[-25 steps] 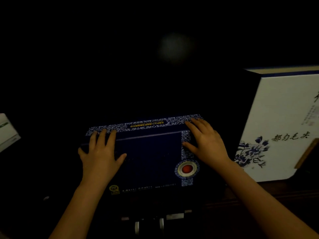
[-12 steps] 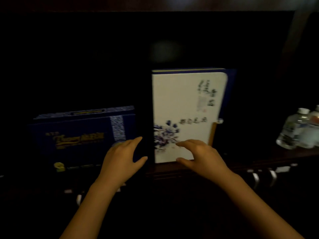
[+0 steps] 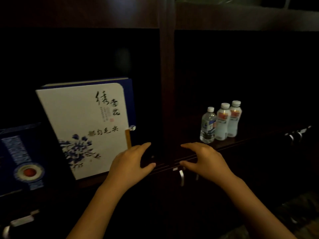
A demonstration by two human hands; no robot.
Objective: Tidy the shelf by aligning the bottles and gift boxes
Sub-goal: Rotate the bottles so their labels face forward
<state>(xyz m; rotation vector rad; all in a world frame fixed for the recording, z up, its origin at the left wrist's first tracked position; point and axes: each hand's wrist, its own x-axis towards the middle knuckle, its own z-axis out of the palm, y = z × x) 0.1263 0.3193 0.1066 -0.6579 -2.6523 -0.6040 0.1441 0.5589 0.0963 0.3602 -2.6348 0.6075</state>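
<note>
A tall white gift box [image 3: 86, 125] with a blue flower print stands upright on the dark shelf [image 3: 229, 144], left of centre. A dark blue gift box [image 3: 20, 159] with a red seal stands at the far left, cut off by the frame edge. Three plastic bottles [image 3: 221, 122] stand close together in the right compartment. My left hand [image 3: 129, 164] hovers open just right of the white box's lower corner, holding nothing. My right hand [image 3: 205, 159] is open in front of the shelf edge, left of and below the bottles, touching nothing.
A dark wooden upright post [image 3: 166, 83] divides the shelf into two compartments. Metal cabinet handles [image 3: 181, 176] sit below the shelf edge, with more handles [image 3: 296, 133] at the right and another handle [image 3: 19, 221] at the lower left. The scene is dim.
Both hands have left the dark blue box and moved right past the white box. The view has swung right, bringing the post and bottles into sight.
</note>
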